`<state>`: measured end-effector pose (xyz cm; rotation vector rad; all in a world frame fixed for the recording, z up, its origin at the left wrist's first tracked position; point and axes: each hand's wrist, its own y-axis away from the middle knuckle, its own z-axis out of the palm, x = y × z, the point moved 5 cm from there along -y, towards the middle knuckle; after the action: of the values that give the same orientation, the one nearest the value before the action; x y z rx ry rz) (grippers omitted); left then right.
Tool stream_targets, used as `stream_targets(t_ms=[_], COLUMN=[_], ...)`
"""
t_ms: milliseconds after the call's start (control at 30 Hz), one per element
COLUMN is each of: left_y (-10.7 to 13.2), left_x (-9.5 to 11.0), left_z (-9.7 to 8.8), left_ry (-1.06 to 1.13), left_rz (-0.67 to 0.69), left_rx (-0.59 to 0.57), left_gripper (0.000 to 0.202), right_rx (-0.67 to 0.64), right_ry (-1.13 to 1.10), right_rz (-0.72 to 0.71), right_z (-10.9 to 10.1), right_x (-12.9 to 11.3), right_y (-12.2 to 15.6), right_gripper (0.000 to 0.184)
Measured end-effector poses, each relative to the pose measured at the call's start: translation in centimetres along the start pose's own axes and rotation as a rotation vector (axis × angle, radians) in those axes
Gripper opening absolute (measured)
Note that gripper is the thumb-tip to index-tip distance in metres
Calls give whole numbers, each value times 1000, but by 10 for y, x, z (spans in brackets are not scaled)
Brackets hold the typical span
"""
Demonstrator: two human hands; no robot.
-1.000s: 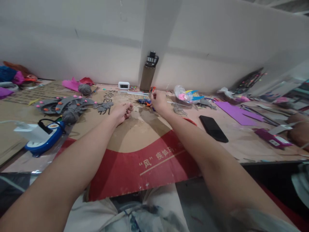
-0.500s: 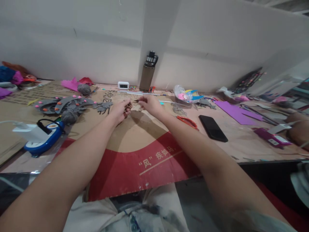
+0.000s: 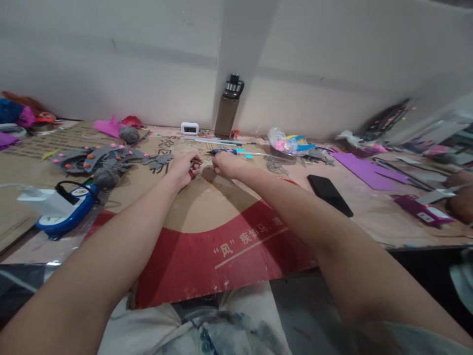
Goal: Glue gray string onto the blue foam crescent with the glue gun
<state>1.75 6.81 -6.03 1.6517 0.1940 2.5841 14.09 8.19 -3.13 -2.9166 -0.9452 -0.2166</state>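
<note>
The small dark bit (image 3: 194, 171) sits pinched in the curled fingers (image 3: 192, 165) of the left hand (image 3: 185, 168). It is too tiny to say what it is. The right hand (image 3: 224, 165) is just beside it, with its fingers rolled into a closed fist, knuckles almost meeting the left ones. I cannot tell if the right fingers grip the bit too.

I cannot see which way the bit points. From how the two hands meet, I think its long side runs across, from the left fingers to the right fingers.

The work looks like it is in the middle. The bit is in hand and not put down. Left of the fingers lie grey felt shapes with pink and orange dots (image 3: 99, 157), and those look done.

Under the fingers is a brown cardboard sheet with a red band (image 3: 207, 217), lying on the desk (image 3: 369, 217). Just past the right fingers lies a blue stick-shaped tool with teal bits (image 3: 222, 152). Well past it, by the wall, stands a brown water bottle with a dark lid (image 3: 227, 109). A flat black phone (image 3: 330, 195) lies off to the right of the fingers.
</note>
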Motion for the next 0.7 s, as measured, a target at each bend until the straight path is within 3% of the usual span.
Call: stream_targets(t_ms=[267,367,500,700], left_y=[-1,-2,3,11], left_x=[-3,-3,-3,-1], left_z=[-1,0,8,18], left_ry=[-5,-65,-128,-103], left_rz=[-27,-6,28,38], left_rx=[-21,-23,-66,-169], left_gripper=[13,17,5,20], right_rx=[157,242,324,428], right_ry=[-125,-266,-438,-643], right_rz=[248,209,142,17], right_z=[9,7,-4,-17], right_x=[34,33,16,-5], right_y=[3,7,8,10], right_gripper=[31,27,26,20])
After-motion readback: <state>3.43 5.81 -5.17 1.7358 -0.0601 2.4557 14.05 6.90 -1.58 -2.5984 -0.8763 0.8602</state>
